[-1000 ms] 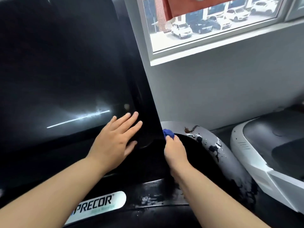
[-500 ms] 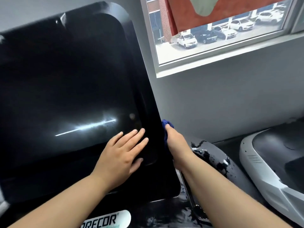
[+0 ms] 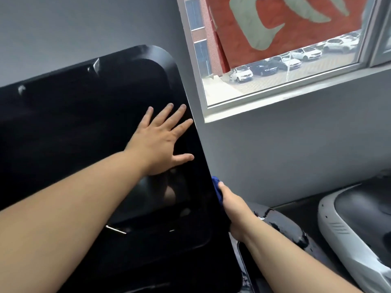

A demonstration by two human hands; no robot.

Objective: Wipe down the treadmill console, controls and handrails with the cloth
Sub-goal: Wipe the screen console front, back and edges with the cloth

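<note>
Grey wall [image 3: 275, 144] behind, window [image 3: 285, 49] up right, cars outside. Black console [image 3: 74, 134] leaning across the left. Left hand [image 3: 160, 142] flat on its screen, fingers spread, gripping nothing. Right hand [image 3: 234, 208] clenched round blue cloth [image 3: 218, 191], pressed against console's right edge. Worn handrail [image 3: 281, 227] just below, white machine [image 3: 349, 229] beside.

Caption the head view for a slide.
Left hand braces the black treadmill console while the right hand wipes its edge with a blue cloth.

Console [image 3: 84, 115]: left hand [image 3: 160, 144] flat on it.
</note>
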